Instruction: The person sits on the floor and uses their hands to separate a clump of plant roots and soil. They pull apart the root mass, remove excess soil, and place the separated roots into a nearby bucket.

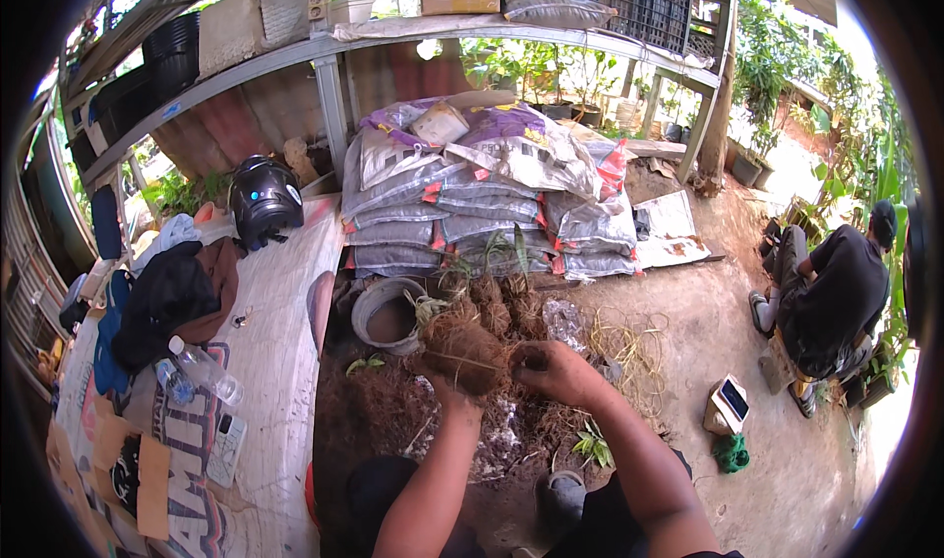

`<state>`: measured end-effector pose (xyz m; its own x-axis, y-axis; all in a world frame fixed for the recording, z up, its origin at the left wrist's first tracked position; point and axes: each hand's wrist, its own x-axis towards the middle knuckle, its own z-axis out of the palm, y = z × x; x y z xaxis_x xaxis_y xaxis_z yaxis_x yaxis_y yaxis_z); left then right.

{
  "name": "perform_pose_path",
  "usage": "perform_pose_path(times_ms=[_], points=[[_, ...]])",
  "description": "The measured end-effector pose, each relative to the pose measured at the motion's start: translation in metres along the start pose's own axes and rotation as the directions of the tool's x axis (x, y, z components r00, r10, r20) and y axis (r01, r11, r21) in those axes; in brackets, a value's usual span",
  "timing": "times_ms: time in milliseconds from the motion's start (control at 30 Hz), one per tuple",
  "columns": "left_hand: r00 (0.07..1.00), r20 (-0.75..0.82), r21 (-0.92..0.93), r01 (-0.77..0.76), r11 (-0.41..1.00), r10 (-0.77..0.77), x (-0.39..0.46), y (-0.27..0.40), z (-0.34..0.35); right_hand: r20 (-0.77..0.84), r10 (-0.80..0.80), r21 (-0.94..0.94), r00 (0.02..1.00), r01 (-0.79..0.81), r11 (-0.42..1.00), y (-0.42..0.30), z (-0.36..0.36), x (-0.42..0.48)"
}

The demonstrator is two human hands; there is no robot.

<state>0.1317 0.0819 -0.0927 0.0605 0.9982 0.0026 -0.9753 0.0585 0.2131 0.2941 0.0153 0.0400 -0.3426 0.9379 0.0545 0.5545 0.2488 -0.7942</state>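
A brown fibre-covered root ball (463,357) with a pale strand around it is held up in front of me. My left hand (453,394) supports it from below, its fingers mostly hidden behind the ball. At the ball's right side is my right hand (552,372), with curled fingers close to the loose fibres. Whether those fingers pinch a strand cannot be made out. Just beyond stand several similar fibre-wrapped plant balls (493,309) with green leaves. To their left is a grey bucket (361,329) containing brownish water. Loose brown fibre (383,410) covers the ground below my hands.
Stacked grey sacks (483,211) rise ahead. Tangled yellow twine (638,351) lies to the right. A person (830,292) sits farther right, near a phone (734,398) on a block. The left platform (287,322) bears a helmet (265,200), clothing and bottles (210,374).
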Motion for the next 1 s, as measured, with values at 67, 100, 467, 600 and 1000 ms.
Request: perform_pose_path(times_ms=[67, 100, 467, 600, 1000], points=[[0.998, -0.059, 0.071, 0.033, 0.997, -0.029, -0.007, -0.001, 0.018, 0.030, -0.012, 0.073, 0.999, 0.010, 0.997, 0.023, -0.006, -0.001], [0.999, -0.036, 0.064, 0.042, 0.997, -0.039, -0.007, -0.001, 0.021, 0.059, 0.004, 0.091, 0.998, -0.009, 0.996, 0.034, -0.009, 0.001], [0.979, -0.007, 0.136, 0.205, 0.969, -0.206, -0.024, 0.005, 0.052, 0.318, 0.228, 0.061, 0.920, -0.259, 0.964, 0.105, -0.027, 0.006], [0.961, 0.054, 0.116, 0.263, 0.958, -0.271, -0.027, 0.005, 0.042, 0.382, 0.343, -0.168, 0.858, -0.300, 0.939, 0.114, -0.026, 0.008], [0.870, 0.012, 0.245, 0.476, 0.845, -0.494, -0.050, -0.023, 0.012, 0.169, 0.285, -0.208, 0.943, -0.249, 0.946, 0.102, -0.029, 0.059]])
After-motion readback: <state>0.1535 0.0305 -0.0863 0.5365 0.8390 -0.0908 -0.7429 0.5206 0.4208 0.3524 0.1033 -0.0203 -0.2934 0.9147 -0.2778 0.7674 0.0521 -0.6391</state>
